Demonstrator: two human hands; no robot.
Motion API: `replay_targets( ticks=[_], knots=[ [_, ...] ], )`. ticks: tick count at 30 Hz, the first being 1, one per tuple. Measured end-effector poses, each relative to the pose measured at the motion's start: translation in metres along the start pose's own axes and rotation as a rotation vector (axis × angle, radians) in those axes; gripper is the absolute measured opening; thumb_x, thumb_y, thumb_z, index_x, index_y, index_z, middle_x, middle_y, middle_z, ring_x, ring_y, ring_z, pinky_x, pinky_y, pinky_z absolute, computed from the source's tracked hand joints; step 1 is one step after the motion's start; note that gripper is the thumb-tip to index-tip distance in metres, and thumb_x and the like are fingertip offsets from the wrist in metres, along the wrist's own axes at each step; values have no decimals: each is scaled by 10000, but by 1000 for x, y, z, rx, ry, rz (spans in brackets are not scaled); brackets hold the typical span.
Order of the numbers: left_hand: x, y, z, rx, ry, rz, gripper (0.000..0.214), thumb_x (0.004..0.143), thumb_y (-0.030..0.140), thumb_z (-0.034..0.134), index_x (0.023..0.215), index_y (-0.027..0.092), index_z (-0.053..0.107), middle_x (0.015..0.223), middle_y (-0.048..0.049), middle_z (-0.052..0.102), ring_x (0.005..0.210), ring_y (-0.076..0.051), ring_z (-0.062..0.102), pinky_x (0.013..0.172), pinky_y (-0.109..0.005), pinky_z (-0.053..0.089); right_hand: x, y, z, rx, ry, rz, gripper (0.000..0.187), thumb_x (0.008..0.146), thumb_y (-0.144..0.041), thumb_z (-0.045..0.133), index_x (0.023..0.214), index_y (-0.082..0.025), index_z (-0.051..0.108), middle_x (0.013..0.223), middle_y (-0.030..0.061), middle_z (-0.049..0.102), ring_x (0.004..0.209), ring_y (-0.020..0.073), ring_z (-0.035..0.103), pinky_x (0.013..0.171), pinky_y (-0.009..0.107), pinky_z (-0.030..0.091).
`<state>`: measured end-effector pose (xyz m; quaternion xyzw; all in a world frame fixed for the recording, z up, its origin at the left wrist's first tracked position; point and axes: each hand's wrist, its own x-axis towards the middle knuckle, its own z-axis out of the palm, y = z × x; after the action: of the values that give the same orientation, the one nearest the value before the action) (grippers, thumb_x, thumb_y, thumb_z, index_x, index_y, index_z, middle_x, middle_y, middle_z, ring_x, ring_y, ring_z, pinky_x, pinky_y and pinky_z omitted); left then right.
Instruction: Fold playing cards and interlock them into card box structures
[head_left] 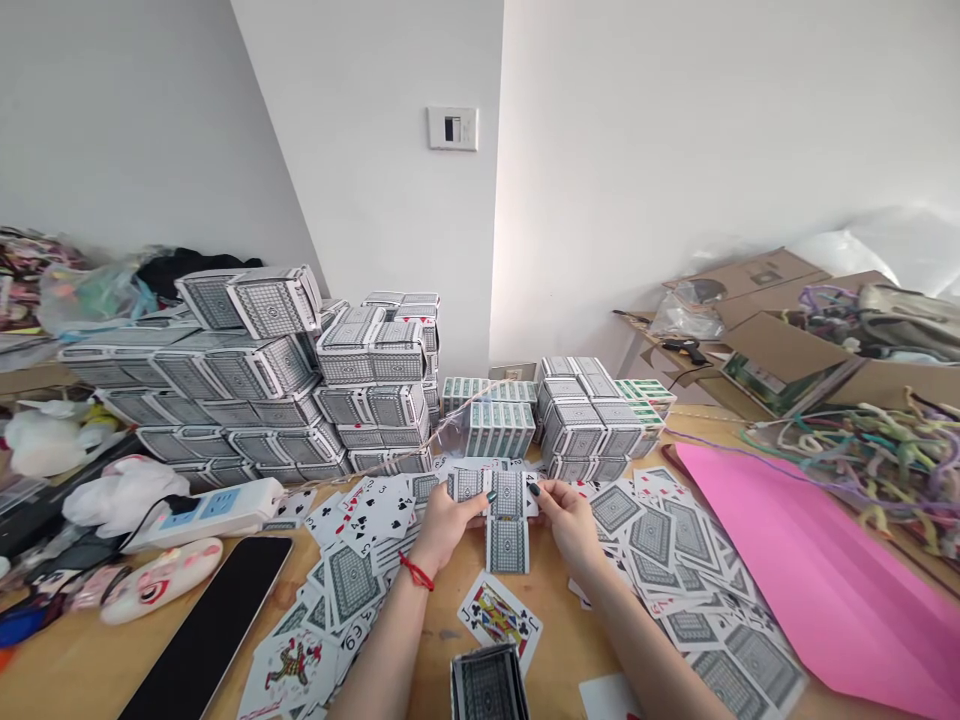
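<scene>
Both my hands meet over the wooden table (75,670) at the centre of the view. My left hand (450,520), with a red string at the wrist, pinches the left side of a folded piece made of playing cards (507,520) with grey patterned backs. My right hand (566,515) pinches its right side. The card piece hangs upright between them, a lower card flap pointing down. A face-up jack card (500,615) lies just below. A small open box made of cards (489,685) stands at the near edge.
Loose cards (675,560) are scattered left and right of my hands. Stacks of card-built boxes (255,390) and green card packs (499,420) fill the back. A pink sheet (810,570) lies right, a dark tablet (210,630) and a power strip (210,510) left. Cardboard boxes (787,350) stand far right.
</scene>
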<state>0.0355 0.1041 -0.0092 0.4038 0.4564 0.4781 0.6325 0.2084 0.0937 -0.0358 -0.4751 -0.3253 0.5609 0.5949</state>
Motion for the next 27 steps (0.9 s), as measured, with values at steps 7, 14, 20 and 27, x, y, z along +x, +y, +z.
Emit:
replay_targets(
  ticks=[7, 14, 20, 27],
  knots=[
    [0, 1, 2, -72, -34, -22, 293, 611, 245, 724, 865, 149, 613, 912, -80, 696, 816, -240, 659, 638, -321, 557, -7, -9, 3, 306, -203, 99, 188, 657, -341, 728, 711, -205, 611, 633, -26, 632, 587, 138, 581, 601, 260, 471],
    [-3, 3, 5, -105, -128, -21, 311, 609, 271, 735, 879, 166, 622, 933, -83, 693, 850, -248, 651, 667, -334, 544, -12, -6, 8, 426, -329, 351, 245, 692, -412, 685, 769, -183, 641, 818, 50, 716, 839, 239, 653, 790, 382, 483],
    [-1, 0, 9, -102, -101, 0, 371, 618, 269, 733, 952, 162, 614, 978, -92, 683, 855, -248, 648, 684, -356, 545, -18, -8, 19, 428, -210, 353, 276, 758, -394, 624, 945, -191, 643, 889, 51, 719, 879, 229, 653, 821, 377, 490],
    [-2, 0, 12, -85, -91, 21, 417, 629, 274, 726, 1015, 167, 610, 1002, -90, 683, 858, -246, 651, 679, -340, 547, -23, -16, 30, 439, -177, 253, 367, 747, -356, 638, 1086, -221, 602, 1054, 34, 678, 943, 212, 629, 822, 334, 497]
  ],
)
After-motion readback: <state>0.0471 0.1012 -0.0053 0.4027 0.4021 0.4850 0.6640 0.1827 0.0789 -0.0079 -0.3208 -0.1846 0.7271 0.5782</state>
